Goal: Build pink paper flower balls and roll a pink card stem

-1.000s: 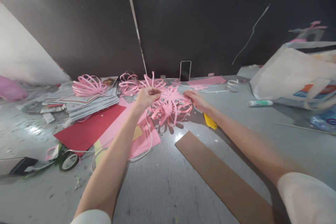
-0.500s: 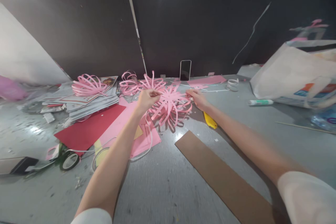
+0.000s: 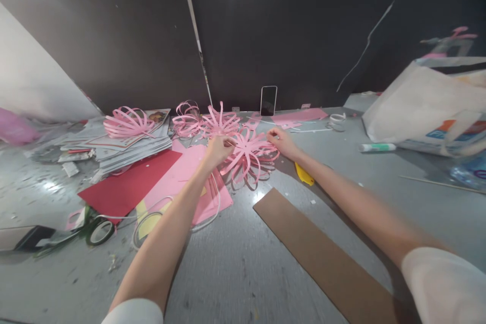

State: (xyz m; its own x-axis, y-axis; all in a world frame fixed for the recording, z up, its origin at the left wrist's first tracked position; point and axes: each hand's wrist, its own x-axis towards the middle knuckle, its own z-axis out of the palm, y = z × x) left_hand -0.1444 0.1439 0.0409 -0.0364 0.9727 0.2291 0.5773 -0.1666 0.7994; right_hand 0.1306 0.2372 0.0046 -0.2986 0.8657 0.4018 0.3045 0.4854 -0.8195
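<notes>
A pink paper-strip flower [image 3: 246, 149] with looped petals lies on the grey table between my two hands. My left hand [image 3: 220, 148] is at its left side, thumb and fingers pinched on one of its strips. On the opposite side my right hand [image 3: 280, 142] is closed with bent fingers at the edge of the loops, pinching a strip there. Just behind stands another looped pink paper flower [image 3: 220, 121], with a further pink looped flower [image 3: 187, 120] to its left. A yellow utility knife [image 3: 304, 174] lies partly under my right forearm.
Left of my arm are a stack of papers [image 3: 132, 149] bearing a pink paper flower [image 3: 128, 122], red paper [image 3: 129, 185], pink sheets [image 3: 170, 177] and green tape [image 3: 100, 233]. A brown cardboard strip [image 3: 319, 253] lies in front. A phone [image 3: 268, 101] leans on the wall; a white bag [image 3: 425, 106] stands right.
My left hand has moved slightly down and to the right along the flower's edge. The right hand has shifted a little left; the flower's loops have tilted and shifted slightly.
</notes>
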